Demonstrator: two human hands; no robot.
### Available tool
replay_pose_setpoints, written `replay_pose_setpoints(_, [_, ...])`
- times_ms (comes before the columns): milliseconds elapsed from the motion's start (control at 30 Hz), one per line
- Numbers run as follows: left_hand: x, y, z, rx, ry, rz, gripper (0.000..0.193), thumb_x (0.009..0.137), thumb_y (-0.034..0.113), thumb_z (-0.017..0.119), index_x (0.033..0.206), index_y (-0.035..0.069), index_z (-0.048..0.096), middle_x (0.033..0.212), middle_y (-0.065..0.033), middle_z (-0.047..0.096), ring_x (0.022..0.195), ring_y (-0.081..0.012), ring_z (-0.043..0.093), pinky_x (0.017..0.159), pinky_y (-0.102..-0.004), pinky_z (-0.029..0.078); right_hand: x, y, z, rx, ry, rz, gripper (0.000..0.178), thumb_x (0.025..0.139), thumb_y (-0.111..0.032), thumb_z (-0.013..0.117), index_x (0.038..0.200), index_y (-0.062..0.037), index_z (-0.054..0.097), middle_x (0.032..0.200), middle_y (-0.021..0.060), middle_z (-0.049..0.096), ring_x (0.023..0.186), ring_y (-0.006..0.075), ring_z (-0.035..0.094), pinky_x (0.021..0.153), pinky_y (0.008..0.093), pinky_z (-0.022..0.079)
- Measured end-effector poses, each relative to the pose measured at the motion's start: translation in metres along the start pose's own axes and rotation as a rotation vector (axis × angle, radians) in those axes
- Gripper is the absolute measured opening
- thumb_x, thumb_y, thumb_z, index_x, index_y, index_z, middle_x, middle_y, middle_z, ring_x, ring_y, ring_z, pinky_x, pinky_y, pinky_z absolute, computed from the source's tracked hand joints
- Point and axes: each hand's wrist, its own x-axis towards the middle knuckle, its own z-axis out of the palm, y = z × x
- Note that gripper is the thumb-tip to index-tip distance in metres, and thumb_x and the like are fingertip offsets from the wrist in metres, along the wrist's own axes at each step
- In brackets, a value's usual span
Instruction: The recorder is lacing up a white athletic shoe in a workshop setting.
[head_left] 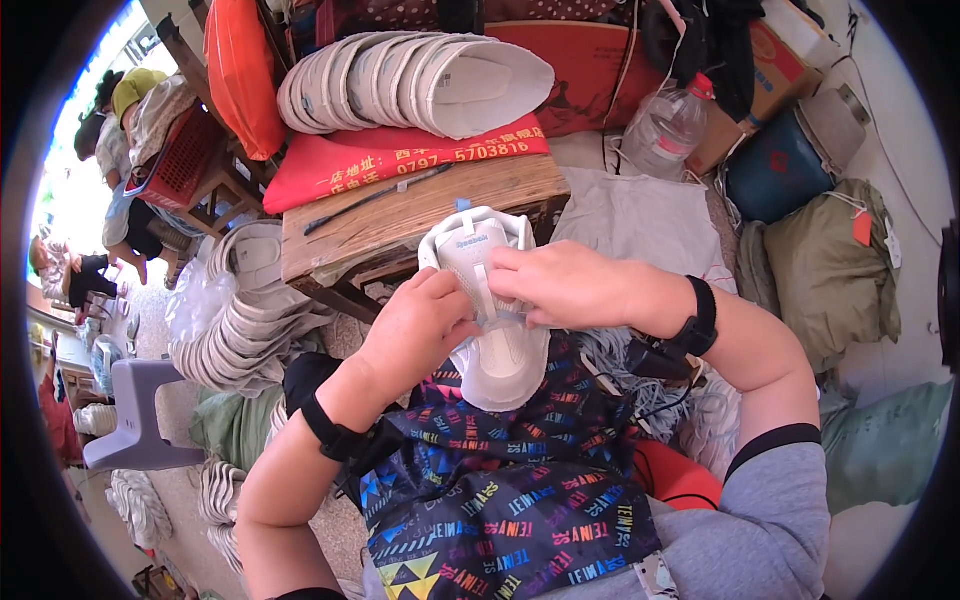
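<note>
Over my apron, my half-curled left hand and nearly closed right hand touch the white shoe, exact grip hidden; uneven tugging could skew its tongue.

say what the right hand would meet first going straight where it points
The white, round-toed shoe upper, which the right hand seems to touch; beyond, probably the left hand, though depth is unclear.
</note>
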Motion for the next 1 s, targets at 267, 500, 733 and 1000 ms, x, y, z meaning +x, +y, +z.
replay_pose_setpoints(267, [0.008, 0.014, 0.014, 0.187, 0.074, -0.213, 0.011, 0.077, 0.016, 0.069, 0.073, 0.007, 0.066, 0.085, -0.0063, 0.057, 0.089, -0.0283, 0.054, 0.078, -0.0421, 0.04, 0.001, 0.005, -0.002, -0.004, -0.022, -0.041, 0.038, 0.068, -0.008, 0.077, 0.097, -0.0039, 0.052, 0.098, 0.0123, 0.054, 0.087, 0.0349, 0.063, 0.068, 0.044, 0.052])
replay_pose_setpoints(500, [0.016, 0.015, 0.025, -0.709, 0.349, -0.597, 0.011, 0.082, 0.012, 0.067, 0.078, 0.002, 0.066, 0.088, -0.0062, 0.062, 0.09, -0.0272, 0.054, 0.078, -0.0348, 0.044, -0.008, 0.008, 0.002, -0.001, 0.037, -0.024, 0.041, 0.068, -0.014, 0.079, 0.097, -0.0025, 0.053, 0.101, 0.0109, 0.054, 0.086, 0.0334, 0.064, 0.068, 0.0442, 0.054])
replay_pose_setpoints(733, [0.008, 0.023, 0.029, -0.157, 0.261, -0.081, 0.005, 0.085, 0.012, 0.067, 0.086, 0.008, 0.064, 0.101, 0.0001, 0.068, 0.071, -0.0179, 0.057, 0.075, -0.0323, 0.04, -0.021, 0.015, 0.019, -0.036, 0.16, -0.094, 0.043, 0.069, -0.02, 0.079, 0.1, -0.0022, 0.054, 0.101, 0.0107, 0.053, 0.085, 0.0307, 0.063, 0.07, 0.041, 0.054])
replay_pose_setpoints(1000, [0.01, 0.013, 0.025, 0.125, 0.212, 0.092, 0.006, 0.084, 0.014, 0.067, 0.086, 0.011, 0.063, 0.103, 0.0014, 0.071, 0.08, -0.018, 0.064, 0.07, -0.0328, 0.041, -0.026, 0.021, 0.034, -0.013, 0.323, -0.136, 0.032, 0.075, -0.022, 0.074, 0.094, -0.005, 0.056, 0.094, 0.0095, 0.053, 0.078, 0.0302, 0.062, 0.066, 0.0399, 0.054])
